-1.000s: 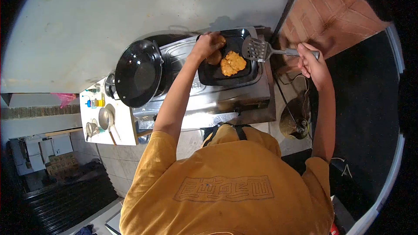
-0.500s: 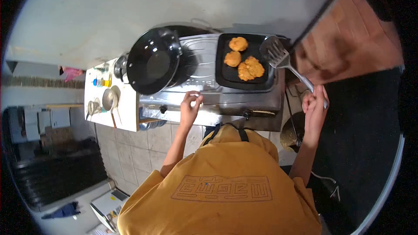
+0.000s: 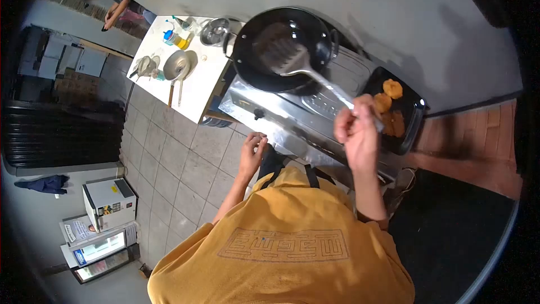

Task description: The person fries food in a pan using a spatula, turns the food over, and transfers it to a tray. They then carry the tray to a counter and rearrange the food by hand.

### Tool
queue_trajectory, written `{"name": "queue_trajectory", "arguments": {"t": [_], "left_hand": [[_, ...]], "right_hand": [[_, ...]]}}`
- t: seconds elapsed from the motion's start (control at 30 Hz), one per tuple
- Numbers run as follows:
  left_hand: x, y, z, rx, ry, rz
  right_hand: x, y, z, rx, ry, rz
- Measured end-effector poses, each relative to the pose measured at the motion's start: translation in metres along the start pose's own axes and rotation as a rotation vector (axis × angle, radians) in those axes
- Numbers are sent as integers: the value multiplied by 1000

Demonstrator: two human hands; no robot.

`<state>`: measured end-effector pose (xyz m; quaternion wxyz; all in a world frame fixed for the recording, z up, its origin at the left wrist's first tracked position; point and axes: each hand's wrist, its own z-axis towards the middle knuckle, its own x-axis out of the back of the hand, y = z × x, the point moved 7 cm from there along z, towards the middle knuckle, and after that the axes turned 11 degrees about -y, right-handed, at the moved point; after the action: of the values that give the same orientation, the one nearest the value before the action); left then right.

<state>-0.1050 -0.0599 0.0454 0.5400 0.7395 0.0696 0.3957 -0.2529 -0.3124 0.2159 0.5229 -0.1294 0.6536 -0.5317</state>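
Your right hand (image 3: 355,132) is clamped on the spatula (image 3: 279,50) handle at centre right, with the blade hovering over the black wok (image 3: 309,31) at upper centre. Your left hand (image 3: 253,152) is at the stove (image 3: 281,119) front edge with curled fingers; I can't tell if it grips anything. Fritters (image 3: 392,88) lie on the dark tray (image 3: 416,104) at right.

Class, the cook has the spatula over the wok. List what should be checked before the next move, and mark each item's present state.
1. Right hand firmly grips the spatula: ok.
2. Spatula head over the wok, not the tray: ok.
3. Wok free of food: ok, it looks bare.
4. Three fritters lying inside the black tray: ok.
5. Left hand on a stove knob: cannot tell.
6. Burner lit under wok: cannot tell.
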Motion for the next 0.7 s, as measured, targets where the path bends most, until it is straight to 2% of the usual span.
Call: {"name": "queue_trajectory", "arguments": {"t": [0.07, 0.1, 0.17, 0.23, 0.3, 0.33, 0.4, 0.5, 0.57, 0.67, 0.7], "left_hand": [[25, -25, -5, 157, 81, -162], [38, -35, -5, 153, 86, -166], [69, -49, -1, 18, 96, -64], [97, -88, 1, 132, 14, -71], [126, -136, 0, 144, 50, -253], [149, -143, -1, 127, 48, -253], [188, -163, -4, 220, 73, -280], [254, -211, -10, 176, 46, -123], [295, -238, -21, 240, 67, -130], [346, -275, -47, 333, 206, -110], [353, -290, -57, 333, 207, -120]], "right_hand": [[-48, 29, 18, -47, -31, 104], [-72, 48, 27, -67, -33, 191], [-120, 87, 46, -108, -66, 249], [-166, 135, 68, -153, -58, 246], [-207, 188, 102, -187, -44, 272], [-224, 213, 123, -162, -9, 282], [-249, 263, 169, -119, 25, 228], [-258, 345, 252, -58, 110, -18], [-253, 389, 298, -32, 214, -107], [-224, 451, 358, -24, 380, -221], [-217, 466, 373, -24, 377, -230]]}}
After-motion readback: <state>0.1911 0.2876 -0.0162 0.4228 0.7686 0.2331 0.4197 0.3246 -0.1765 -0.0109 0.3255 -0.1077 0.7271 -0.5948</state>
